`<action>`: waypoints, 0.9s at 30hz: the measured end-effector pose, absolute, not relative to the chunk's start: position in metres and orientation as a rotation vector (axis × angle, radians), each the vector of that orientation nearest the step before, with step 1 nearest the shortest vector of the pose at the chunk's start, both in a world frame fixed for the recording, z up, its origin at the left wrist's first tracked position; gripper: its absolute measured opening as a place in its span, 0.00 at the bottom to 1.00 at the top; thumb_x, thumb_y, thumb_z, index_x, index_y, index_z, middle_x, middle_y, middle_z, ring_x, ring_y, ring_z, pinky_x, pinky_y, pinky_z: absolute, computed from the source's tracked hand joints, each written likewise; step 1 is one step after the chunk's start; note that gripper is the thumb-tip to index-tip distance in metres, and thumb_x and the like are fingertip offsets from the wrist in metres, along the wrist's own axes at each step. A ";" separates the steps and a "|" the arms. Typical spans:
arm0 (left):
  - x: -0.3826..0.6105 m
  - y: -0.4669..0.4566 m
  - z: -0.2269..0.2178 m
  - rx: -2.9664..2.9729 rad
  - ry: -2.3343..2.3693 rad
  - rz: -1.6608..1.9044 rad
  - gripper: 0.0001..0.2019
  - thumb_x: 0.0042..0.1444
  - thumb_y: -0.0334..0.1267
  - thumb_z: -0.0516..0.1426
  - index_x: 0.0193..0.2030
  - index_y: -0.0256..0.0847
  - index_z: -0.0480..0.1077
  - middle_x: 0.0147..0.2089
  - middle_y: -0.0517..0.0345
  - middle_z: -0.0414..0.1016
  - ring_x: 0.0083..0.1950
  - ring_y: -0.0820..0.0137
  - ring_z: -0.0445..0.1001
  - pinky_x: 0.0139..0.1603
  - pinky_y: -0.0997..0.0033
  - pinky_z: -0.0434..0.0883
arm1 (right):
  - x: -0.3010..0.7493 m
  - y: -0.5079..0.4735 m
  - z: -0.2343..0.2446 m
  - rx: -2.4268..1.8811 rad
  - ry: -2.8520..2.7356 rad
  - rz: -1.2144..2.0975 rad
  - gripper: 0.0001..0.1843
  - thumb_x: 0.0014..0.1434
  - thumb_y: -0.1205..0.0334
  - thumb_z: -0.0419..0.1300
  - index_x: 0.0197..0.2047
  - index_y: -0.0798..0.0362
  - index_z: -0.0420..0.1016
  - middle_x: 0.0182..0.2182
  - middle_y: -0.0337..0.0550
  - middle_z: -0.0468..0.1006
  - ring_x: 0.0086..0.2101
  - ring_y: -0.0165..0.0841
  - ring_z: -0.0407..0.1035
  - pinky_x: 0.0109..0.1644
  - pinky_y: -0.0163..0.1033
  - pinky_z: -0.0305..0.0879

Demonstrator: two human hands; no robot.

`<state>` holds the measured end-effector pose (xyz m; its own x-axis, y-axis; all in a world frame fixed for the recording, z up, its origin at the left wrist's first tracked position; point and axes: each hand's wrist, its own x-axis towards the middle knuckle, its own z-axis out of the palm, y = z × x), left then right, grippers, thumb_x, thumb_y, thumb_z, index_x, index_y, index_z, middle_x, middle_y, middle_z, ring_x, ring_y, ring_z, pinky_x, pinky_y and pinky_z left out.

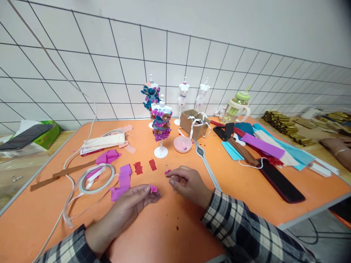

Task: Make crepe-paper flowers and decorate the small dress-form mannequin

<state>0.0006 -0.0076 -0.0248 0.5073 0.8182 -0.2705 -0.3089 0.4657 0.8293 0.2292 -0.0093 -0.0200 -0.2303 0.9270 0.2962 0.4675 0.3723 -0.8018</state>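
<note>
An orange tabletop [148, 233] with a grey edge carried everything, twelve being toward the wall and tiny pink bits [168, 171] marking the middle. A pink bowl [181, 147] sat at twelve, with a cardboard box [187, 123] just past it. Mannequins stood around eleven to twelve, the nearest dressed mannequin [161, 126] on a white base. A green-lidded bottle [231, 113] stood between one and two. Folded fabric strips [263, 146] overlapped between two and three; a dark phone [281, 180] lay at three. Dark crumbs [177, 228] dotted six. At nine lay a purple strip [124, 179] and a white tape roll [82, 184], with red scraps [138, 168] slightly above nine and a white cloth bundle [105, 140] at ten.
</note>
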 end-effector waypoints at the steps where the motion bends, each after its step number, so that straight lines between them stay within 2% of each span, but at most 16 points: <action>1: 0.002 -0.008 -0.025 0.882 0.777 0.747 0.14 0.51 0.49 0.69 0.35 0.40 0.83 0.36 0.54 0.85 0.41 0.64 0.78 0.46 0.69 0.74 | 0.226 -0.012 -0.018 -1.149 -1.846 0.775 0.11 0.57 0.61 0.64 0.43 0.54 0.81 0.28 0.38 0.73 0.26 0.26 0.62 0.32 0.33 0.58; 4: 0.004 -0.009 -0.023 1.134 0.874 0.656 0.18 0.53 0.55 0.65 0.36 0.42 0.83 0.38 0.54 0.85 0.43 0.62 0.77 0.49 0.67 0.72 | 0.216 -0.019 -0.016 -1.052 -1.845 0.856 0.11 0.55 0.57 0.67 0.40 0.53 0.82 0.29 0.39 0.75 0.25 0.25 0.60 0.30 0.32 0.57; 6: 0.005 -0.009 -0.021 1.255 0.909 0.600 0.19 0.55 0.57 0.63 0.36 0.42 0.83 0.38 0.54 0.84 0.45 0.60 0.76 0.51 0.65 0.70 | 0.212 -0.022 -0.016 -1.054 -1.833 0.863 0.08 0.55 0.59 0.67 0.38 0.53 0.82 0.28 0.38 0.76 0.25 0.25 0.60 0.31 0.32 0.57; 10: 0.004 -0.010 -0.022 1.293 0.912 0.585 0.18 0.56 0.56 0.62 0.35 0.42 0.82 0.38 0.54 0.84 0.46 0.57 0.76 0.52 0.63 0.70 | 0.209 -0.023 -0.017 -1.108 -1.811 0.896 0.02 0.53 0.64 0.68 0.31 0.54 0.80 0.26 0.36 0.75 0.25 0.24 0.59 0.30 0.31 0.55; 15: 0.001 -0.013 -0.027 1.122 0.795 0.695 0.19 0.54 0.55 0.63 0.40 0.42 0.83 0.43 0.50 0.85 0.48 0.54 0.78 0.53 0.58 0.72 | 0.212 -0.021 -0.017 -1.167 -1.773 0.970 0.01 0.52 0.68 0.67 0.30 0.54 0.79 0.25 0.34 0.73 0.24 0.23 0.58 0.30 0.31 0.55; 17: 0.002 -0.013 -0.025 1.116 0.817 0.724 0.19 0.54 0.55 0.63 0.41 0.42 0.83 0.43 0.49 0.85 0.46 0.55 0.78 0.49 0.59 0.74 | 0.214 -0.020 -0.017 -1.183 -1.756 0.986 0.01 0.52 0.68 0.66 0.30 0.55 0.79 0.25 0.34 0.73 0.24 0.23 0.58 0.30 0.31 0.56; 20: 0.005 -0.013 -0.022 1.267 0.946 0.715 0.15 0.51 0.50 0.66 0.41 0.43 0.83 0.39 0.52 0.84 0.42 0.59 0.78 0.43 0.65 0.74 | 0.214 -0.018 -0.018 -1.245 -1.726 1.004 0.01 0.52 0.66 0.66 0.31 0.54 0.79 0.25 0.34 0.73 0.24 0.24 0.57 0.29 0.31 0.55; 24: 0.009 -0.011 -0.020 1.507 1.046 0.724 0.09 0.51 0.45 0.65 0.32 0.41 0.81 0.36 0.53 0.84 0.40 0.61 0.78 0.43 0.67 0.73 | 0.211 -0.020 -0.020 -1.282 -1.676 1.036 0.04 0.53 0.62 0.66 0.31 0.54 0.80 0.23 0.33 0.71 0.23 0.24 0.56 0.28 0.32 0.54; 27: 0.010 -0.010 -0.020 1.547 1.085 0.726 0.09 0.52 0.44 0.64 0.33 0.42 0.81 0.35 0.54 0.84 0.38 0.61 0.78 0.41 0.68 0.73 | 0.207 -0.022 -0.020 -1.286 -1.641 1.072 0.06 0.52 0.60 0.67 0.29 0.54 0.79 0.20 0.32 0.67 0.22 0.24 0.54 0.28 0.32 0.53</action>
<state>0.0097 -0.0098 -0.0197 0.4020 0.9114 -0.0880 0.2667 -0.0246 0.9635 0.2075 -0.0222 -0.0203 -0.1878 0.9793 0.0750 0.3249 0.1340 -0.9362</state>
